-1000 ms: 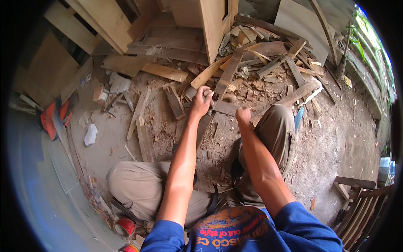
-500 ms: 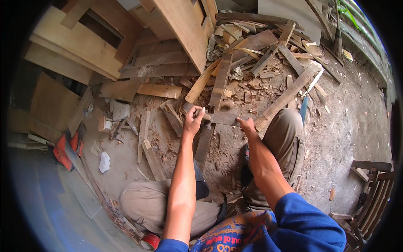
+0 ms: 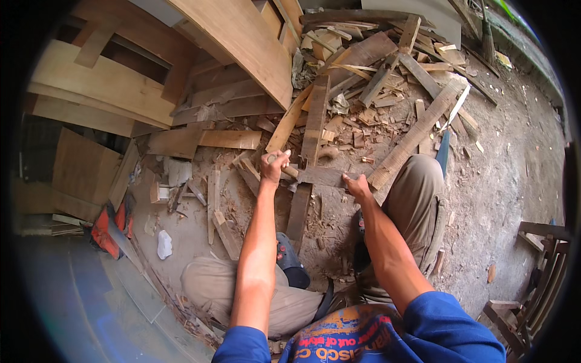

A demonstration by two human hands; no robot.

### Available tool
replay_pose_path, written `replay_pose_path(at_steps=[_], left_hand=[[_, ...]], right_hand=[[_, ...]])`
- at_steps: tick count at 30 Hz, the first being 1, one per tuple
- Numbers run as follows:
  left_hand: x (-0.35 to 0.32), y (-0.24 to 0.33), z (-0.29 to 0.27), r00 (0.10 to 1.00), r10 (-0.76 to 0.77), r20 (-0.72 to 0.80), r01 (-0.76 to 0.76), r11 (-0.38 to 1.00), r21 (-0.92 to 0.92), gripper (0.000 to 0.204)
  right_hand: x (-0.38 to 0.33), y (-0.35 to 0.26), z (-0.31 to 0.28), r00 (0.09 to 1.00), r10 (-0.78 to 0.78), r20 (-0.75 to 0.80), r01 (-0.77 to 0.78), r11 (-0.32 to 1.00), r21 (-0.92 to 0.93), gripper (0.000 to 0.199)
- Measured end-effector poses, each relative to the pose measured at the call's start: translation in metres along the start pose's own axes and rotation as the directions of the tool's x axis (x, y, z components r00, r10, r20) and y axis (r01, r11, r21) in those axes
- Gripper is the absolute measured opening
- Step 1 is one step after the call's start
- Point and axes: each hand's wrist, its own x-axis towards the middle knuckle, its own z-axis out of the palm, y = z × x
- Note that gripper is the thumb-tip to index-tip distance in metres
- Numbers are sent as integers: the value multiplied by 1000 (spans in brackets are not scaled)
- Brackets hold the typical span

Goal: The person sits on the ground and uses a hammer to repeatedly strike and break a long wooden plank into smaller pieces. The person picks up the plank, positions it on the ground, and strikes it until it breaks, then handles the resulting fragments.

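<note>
My left hand [image 3: 275, 167] is closed around a round, light-wood handle [image 3: 291, 172], its end beside a short board. What tool the handle belongs to, if any, I cannot make out. My right hand [image 3: 358, 184] grips the right end of that short, dark, flat board [image 3: 324, 176], fingers and thumb pinching its edge. The board lies crosswise over a gap between a long upright-running plank [image 3: 316, 121] and a darker plank piece [image 3: 298, 212] nearer my feet.
Scrap wood and chips [image 3: 363, 142] are heaped ahead. A thick plank [image 3: 417, 133] slants by my right knee, with a blue blade-like strip [image 3: 443, 154] beyond it. A wooden cabinet [image 3: 236, 42] stands at far left; a slatted wooden chair [image 3: 544, 284] is at right.
My left hand has turned and drawn slightly left, with the handle still in it. The right hand still holds the board. The whole view has shifted a little.
</note>
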Motion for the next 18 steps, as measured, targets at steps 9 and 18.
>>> replay_pose_path(at_steps=[9,18], left_hand=[[12,-3,-10,997,-12,76,13,1000,-21,25],[-49,-25,11,982,6,-188,-25,995,-100,11]], right_hand=[[-32,-27,-28,973,145,179,-106,971,-212,83],[-48,-49,-15,997,-8,-81,-27,907,-421,88]])
